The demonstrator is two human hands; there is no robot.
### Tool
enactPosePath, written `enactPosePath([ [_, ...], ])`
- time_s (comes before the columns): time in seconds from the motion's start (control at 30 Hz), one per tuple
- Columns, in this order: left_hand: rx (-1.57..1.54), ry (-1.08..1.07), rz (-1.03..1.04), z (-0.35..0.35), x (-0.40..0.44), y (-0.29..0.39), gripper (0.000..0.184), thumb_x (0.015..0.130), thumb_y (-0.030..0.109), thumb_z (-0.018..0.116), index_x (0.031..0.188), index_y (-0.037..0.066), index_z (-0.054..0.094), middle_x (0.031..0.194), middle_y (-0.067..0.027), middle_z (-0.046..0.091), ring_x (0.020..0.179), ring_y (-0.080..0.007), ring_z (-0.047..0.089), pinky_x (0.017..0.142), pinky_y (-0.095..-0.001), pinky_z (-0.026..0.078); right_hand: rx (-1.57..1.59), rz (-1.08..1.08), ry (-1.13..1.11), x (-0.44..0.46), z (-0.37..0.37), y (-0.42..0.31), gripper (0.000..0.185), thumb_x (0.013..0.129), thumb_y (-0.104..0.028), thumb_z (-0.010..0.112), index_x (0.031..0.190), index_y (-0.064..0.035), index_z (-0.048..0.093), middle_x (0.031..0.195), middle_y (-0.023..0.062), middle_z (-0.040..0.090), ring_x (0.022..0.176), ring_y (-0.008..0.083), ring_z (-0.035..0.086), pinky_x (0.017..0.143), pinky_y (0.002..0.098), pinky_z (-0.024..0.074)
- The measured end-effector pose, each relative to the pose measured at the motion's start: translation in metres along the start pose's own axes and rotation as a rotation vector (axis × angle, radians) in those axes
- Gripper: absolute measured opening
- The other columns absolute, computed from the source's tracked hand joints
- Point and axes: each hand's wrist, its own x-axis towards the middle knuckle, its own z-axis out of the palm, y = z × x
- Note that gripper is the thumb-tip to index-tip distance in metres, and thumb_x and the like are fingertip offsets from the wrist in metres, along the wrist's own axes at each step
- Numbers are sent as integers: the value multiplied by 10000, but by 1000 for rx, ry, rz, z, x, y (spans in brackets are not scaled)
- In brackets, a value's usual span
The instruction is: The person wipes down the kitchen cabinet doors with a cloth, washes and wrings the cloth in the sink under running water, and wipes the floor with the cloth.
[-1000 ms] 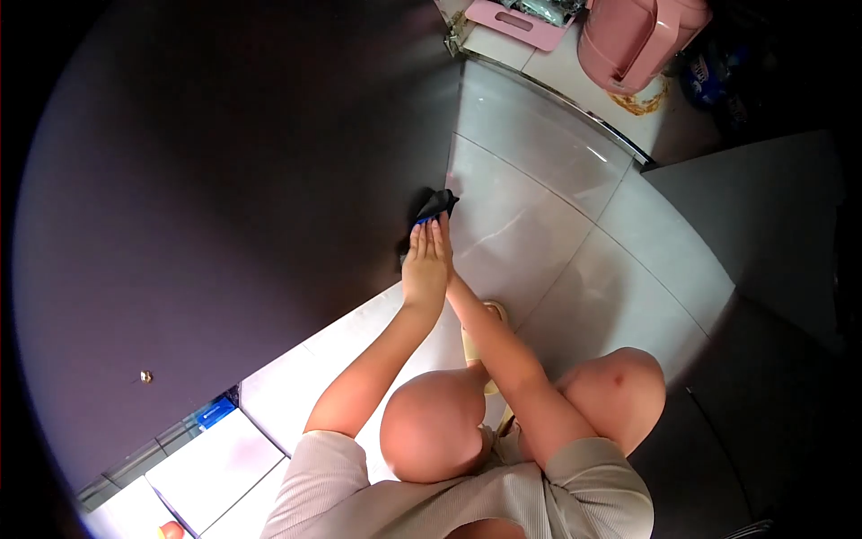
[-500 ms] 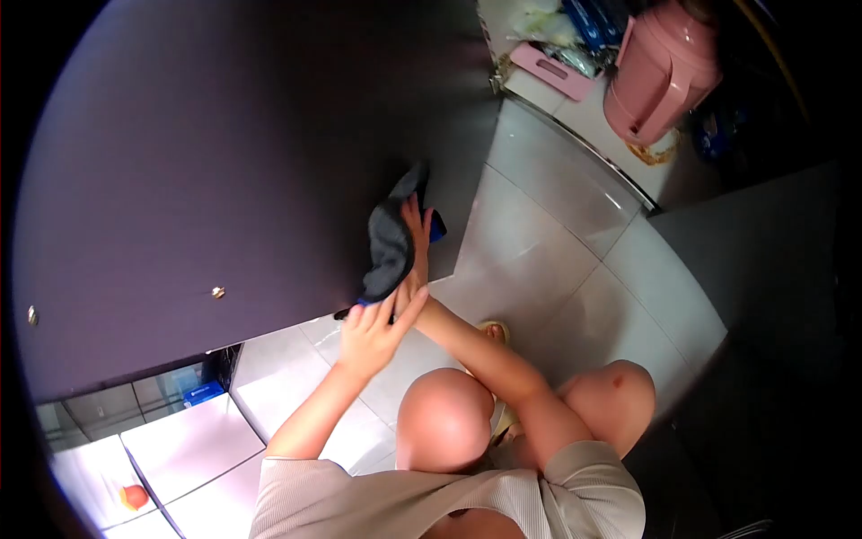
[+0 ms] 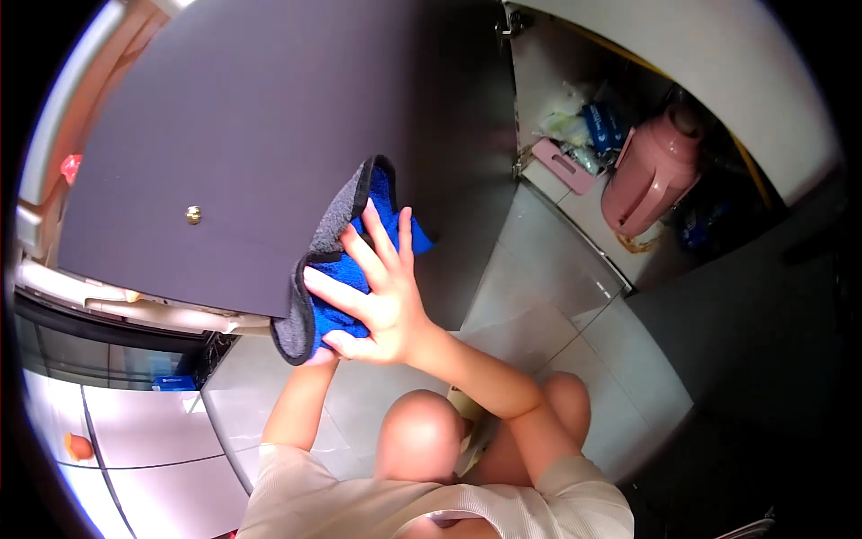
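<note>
My right hand (image 3: 386,301) lies with its fingers spread over a blue and grey cleaning cloth (image 3: 337,235), pressing it to the dark face of an open cabinet door (image 3: 260,153). The cloth's blue side faces my palm, and a grey flap with a black border folds up along its left edge. Just below the cloth, at the door's bottom edge, is my left hand (image 3: 321,357); the cloth and my right hand cover most of it, and its fingers are hidden. A round brass-coloured knob (image 3: 193,215) sits on the door, left of the cloth.
Inside the open cabinet (image 3: 575,202) stand a pink thermos jug (image 3: 651,175), a flat pink piece with a slot (image 3: 564,166) and several packets (image 3: 603,128). A dark panel (image 3: 745,314) stands at the right. Grey tiles (image 3: 575,278) cover the floor below my knees.
My right hand has turned and spread over the cloth, which shows more blue. My left hand has dropped behind the cloth. The view has shifted, showing more of the cabinet.
</note>
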Motion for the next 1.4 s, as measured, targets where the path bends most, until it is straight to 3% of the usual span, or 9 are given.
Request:
enactPosePath([
  [0.23, -233, 99, -115, -26, 47, 24, 899, 728, 508, 584, 1406, 64, 195, 1430, -149, 193, 1321, -308, 197, 1067, -400, 150, -106, -49, -57, 49, -20, -37, 625, 745, -537, 582, 1238, -154, 578, 1432, 231, 284, 1342, 467, 189, 1031, 646, -11],
  [0.3, -317, 93, -122, -33, 61, 34, 941, 729, 547, 582, 1417, 58, 166, 1451, -147, 161, 1339, -307, 170, 1083, -402, 129, -64, -45, -30, 63, -30, -50, 586, 763, -504, 547, 1263, -200, 556, 1421, 232, 308, 1345, 452, 197, 1025, 654, -12],
  [0.5, -659, -283, 34, -52, 105, 82, 1074, 731, 663, 574, 1450, 40, 78, 1512, -141, 63, 1392, -305, 89, 1130, -409, 66, -2, -82, -29, 92, -86, -78, 669, 734, -489, 617, 1285, -119, 534, 1416, 259, 303, 1341, 438, 225, 1045, 611, 55],
  [0.63, -1009, -545, 185, -29, 140, 103, 919, 602, 555, 727, 1308, 78, 383, 1349, -95, 380, 1236, -329, 354, 1076, -418, 224, -28, -51, 40, 95, -131, -95, 643, 720, -345, 573, 1256, 6, 510, 1360, 297, 358, 1292, 442, 315, 1053, 531, 165],
  [0.77, -869, -256, 481, -4, 170, 152, 415, 649, 296, 695, 1044, 228, 586, 1160, -55, 547, 1094, -316, 510, 1021, -462, 322, -177, -182, 227, 91, -176, -88, 559, 695, -161, 514, 1191, 96, 507, 1273, 328, 446, 1207, 449, 433, 1026, 466, 296],
  [0.83, -702, -69, 626, -3, 191, 178, 330, 675, 227, 653, 999, 245, 599, 1138, -62, 553, 1099, -319, 508, 1027, -477, 305, -237, -216, 356, 90, -190, -99, 499, 701, -97, 543, 1163, 89, 516, 1225, 290, 496, 1173, 411, 469, 1010, 454, 320],
  [0.93, -586, 298, 778, 6, 221, 211, 441, 656, 183, 638, 1079, 86, 557, 1222, -167, 521, 1199, -380, 456, 1040, -486, 302, -350, -211, 543, 93, -207, -112, 434, 713, -26, 583, 1131, 76, 529, 1171, 246, 553, 1130, 363, 514, 988, 434, 352],
  [1.03, -586, 364, 718, 15, 239, 239, 516, 682, 135, 609, 1168, -12, 516, 1283, -229, 477, 1239, -379, 428, 1017, -482, 337, -516, -163, 637, 102, -227, -120, 404, 729, -3, 617, 1120, 55, 538, 1154, 227, 571, 1104, 332, 538, 972, 414, 374],
  [1.4, -656, 274, 582, 54, 274, 295, 371, 734, 127, 585, 1091, 26, 574, 1204, -172, 529, 1189, -337, 469, 1007, -481, 347, -895, -123, 690, 109, -297, -113, 361, 676, 61, 614, 1029, 29, 546, 1050, 219, 592, 970, 330, 577, 889, 400, 434],
])
